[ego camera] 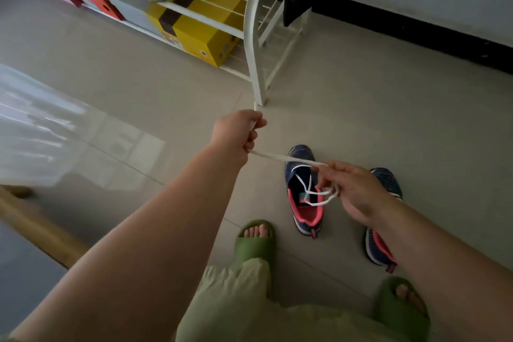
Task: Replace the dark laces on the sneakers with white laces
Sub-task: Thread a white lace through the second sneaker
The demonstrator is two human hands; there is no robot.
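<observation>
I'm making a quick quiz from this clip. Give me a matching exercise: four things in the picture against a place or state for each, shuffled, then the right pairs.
Things
1. white lace
2. sneakers
3. yellow box
4. green slippers

Places or states
A. on the person's feet
B. on the bottom shelf of the white rack
C. stretched between the left hand and the right hand
D. standing on the floor, unlaced

Pairs: 1-C, 2-D, 3-B, 4-A
</observation>
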